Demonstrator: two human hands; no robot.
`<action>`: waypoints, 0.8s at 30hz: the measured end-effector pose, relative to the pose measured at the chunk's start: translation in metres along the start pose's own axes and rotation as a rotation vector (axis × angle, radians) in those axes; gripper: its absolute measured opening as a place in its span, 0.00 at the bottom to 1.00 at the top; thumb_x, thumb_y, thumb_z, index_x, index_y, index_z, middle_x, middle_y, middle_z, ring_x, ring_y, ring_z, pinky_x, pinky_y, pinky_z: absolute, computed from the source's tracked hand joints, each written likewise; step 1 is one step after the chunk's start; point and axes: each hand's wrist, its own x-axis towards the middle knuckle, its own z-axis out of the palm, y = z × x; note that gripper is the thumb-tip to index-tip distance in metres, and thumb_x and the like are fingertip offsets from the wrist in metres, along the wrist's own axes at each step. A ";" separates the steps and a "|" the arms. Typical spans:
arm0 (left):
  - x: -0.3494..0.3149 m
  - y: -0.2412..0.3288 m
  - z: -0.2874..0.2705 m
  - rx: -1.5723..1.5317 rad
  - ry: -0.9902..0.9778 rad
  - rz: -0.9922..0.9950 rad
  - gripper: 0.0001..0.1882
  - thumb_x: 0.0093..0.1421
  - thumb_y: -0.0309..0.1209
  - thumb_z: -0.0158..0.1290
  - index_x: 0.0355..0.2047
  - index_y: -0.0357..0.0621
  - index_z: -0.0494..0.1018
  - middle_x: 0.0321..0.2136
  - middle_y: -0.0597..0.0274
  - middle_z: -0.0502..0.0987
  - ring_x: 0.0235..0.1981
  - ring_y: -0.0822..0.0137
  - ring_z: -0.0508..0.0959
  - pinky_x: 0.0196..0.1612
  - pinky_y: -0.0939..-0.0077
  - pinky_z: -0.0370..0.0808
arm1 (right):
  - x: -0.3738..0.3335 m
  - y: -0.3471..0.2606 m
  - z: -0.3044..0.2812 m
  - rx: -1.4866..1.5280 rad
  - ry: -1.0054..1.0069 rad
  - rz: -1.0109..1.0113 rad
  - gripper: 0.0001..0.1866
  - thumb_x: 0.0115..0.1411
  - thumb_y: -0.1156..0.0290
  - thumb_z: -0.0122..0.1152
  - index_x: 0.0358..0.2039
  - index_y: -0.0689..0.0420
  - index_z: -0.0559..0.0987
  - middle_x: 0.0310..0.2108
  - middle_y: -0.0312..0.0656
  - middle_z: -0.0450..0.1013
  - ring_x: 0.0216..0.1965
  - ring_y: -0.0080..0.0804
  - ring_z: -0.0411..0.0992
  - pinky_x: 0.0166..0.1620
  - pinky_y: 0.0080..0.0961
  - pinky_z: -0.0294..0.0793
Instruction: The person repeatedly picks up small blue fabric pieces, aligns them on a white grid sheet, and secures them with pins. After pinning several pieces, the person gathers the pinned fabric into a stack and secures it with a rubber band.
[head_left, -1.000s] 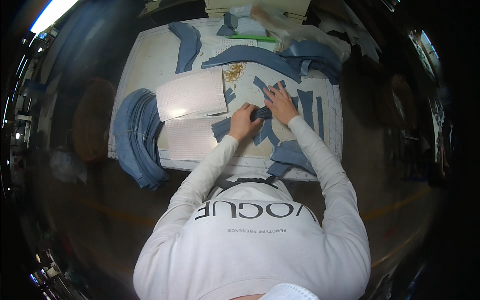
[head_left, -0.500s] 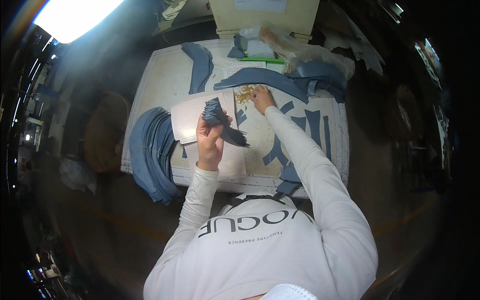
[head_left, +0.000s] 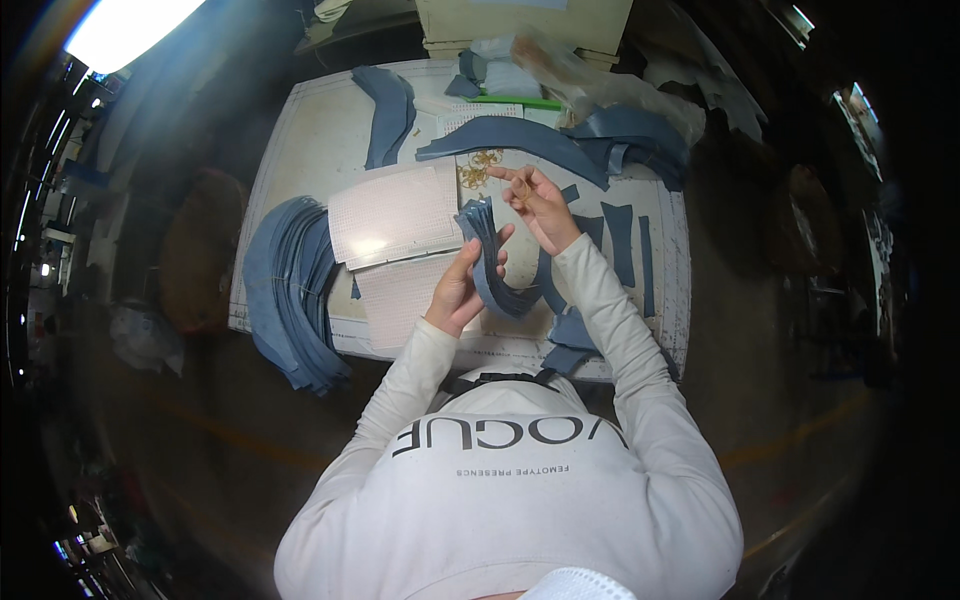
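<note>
In my left hand [head_left: 458,290] is a curved stack of narrow blue cut pieces [head_left: 487,262], gripped between thumb and fingers with its ends fanned at the top. My right hand [head_left: 540,208] is raised just right of that stack, index finger stretched out and other fingers bent. What looks like a thin yellowish rubber band [head_left: 525,190] is caught on its fingers. Beyond both hands lies a small heap of yellow rubber bands [head_left: 478,168]. White sheets with a printed grid [head_left: 392,212] lie beside my left hand.
A thick tied bundle of curved blue pieces [head_left: 290,290] hangs over the table's left edge. Long blue pieces [head_left: 510,138] lie across the back, near a clear plastic bag [head_left: 570,80]. Smaller blue strips [head_left: 620,240] lie at the right of the white table [head_left: 300,130].
My right hand has left the rubber band heap and come back toward the stack. My left hand has moved right, turning the blue stack more upright.
</note>
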 end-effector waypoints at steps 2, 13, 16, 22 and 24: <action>0.002 -0.001 0.000 -0.034 -0.058 -0.048 0.24 0.63 0.39 0.54 0.54 0.38 0.66 0.48 0.55 0.75 0.40 0.69 0.78 0.41 0.78 0.77 | -0.019 0.002 0.019 0.084 -0.084 -0.018 0.40 0.54 0.41 0.63 0.57 0.56 0.66 0.60 0.44 0.62 0.54 0.27 0.66 0.50 0.20 0.71; 0.012 0.024 0.005 0.171 0.023 0.093 0.19 0.61 0.33 0.57 0.50 0.37 0.70 0.36 0.62 0.78 0.34 0.70 0.79 0.38 0.80 0.76 | -0.050 -0.056 0.058 -0.065 -0.115 -0.007 0.24 0.50 0.52 0.71 0.41 0.57 0.82 0.38 0.41 0.78 0.39 0.28 0.75 0.52 0.32 0.69; 0.004 0.033 0.009 0.057 -0.124 0.081 0.21 0.59 0.32 0.58 0.51 0.37 0.70 0.36 0.62 0.78 0.33 0.72 0.79 0.38 0.79 0.77 | -0.048 -0.051 0.073 0.279 0.080 -0.104 0.29 0.50 0.52 0.71 0.47 0.57 0.79 0.44 0.43 0.75 0.41 0.30 0.74 0.48 0.32 0.72; 0.001 0.029 0.022 0.867 0.052 0.118 0.19 0.58 0.33 0.58 0.47 0.36 0.72 0.35 0.64 0.77 0.33 0.74 0.78 0.40 0.80 0.76 | -0.061 -0.058 0.082 -1.102 -0.234 -0.591 0.10 0.48 0.60 0.72 0.25 0.53 0.84 0.27 0.33 0.78 0.31 0.27 0.74 0.44 0.29 0.68; -0.001 0.034 0.024 0.269 0.109 0.116 0.19 0.61 0.36 0.55 0.46 0.34 0.71 0.32 0.60 0.77 0.32 0.71 0.78 0.39 0.79 0.77 | -0.065 -0.059 0.078 -0.533 -0.173 -0.228 0.12 0.55 0.58 0.67 0.32 0.53 0.85 0.32 0.36 0.80 0.38 0.26 0.77 0.55 0.29 0.67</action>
